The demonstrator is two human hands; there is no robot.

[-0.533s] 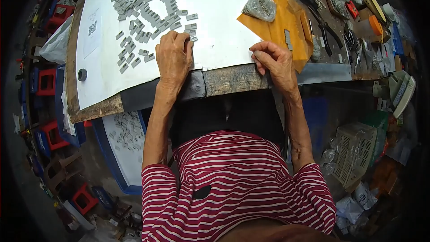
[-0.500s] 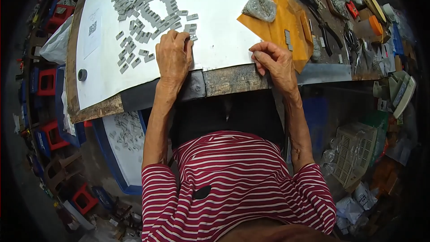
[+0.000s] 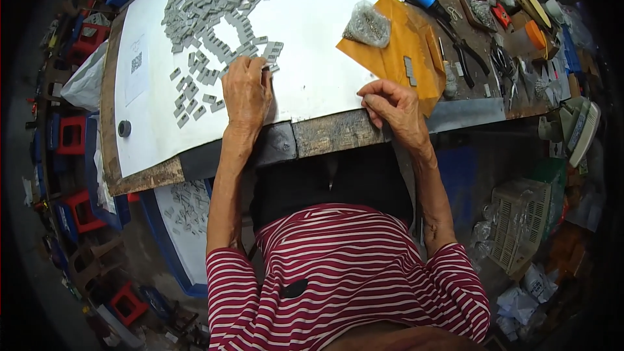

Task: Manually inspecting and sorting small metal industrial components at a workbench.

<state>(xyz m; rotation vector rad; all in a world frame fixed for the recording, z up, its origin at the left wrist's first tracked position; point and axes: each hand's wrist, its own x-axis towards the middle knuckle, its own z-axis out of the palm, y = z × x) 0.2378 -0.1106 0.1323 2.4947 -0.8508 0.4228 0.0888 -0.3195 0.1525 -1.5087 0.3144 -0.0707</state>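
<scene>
Curling the fingers of my left hand (image 3: pixel 247 94) down at the near edge of the grey pieces (image 3: pixel 227 0), I can't make out whether they pinch one, since the back of the hand hides the grip. The pieces lie heaped at the far side of a white sheet (image 3: pixel 312 75) and scattered toward me on the surface (image 3: pixel 341 131). My right hand (image 3: pixel 393 105) hovers by the sheet's near edge, thumb close to bent forefinger; anything between them is too small to see. Just beyond lies an orange envelope (image 3: pixel 426 39), bearing a clear bag (image 3: pixel 368 25).
</scene>
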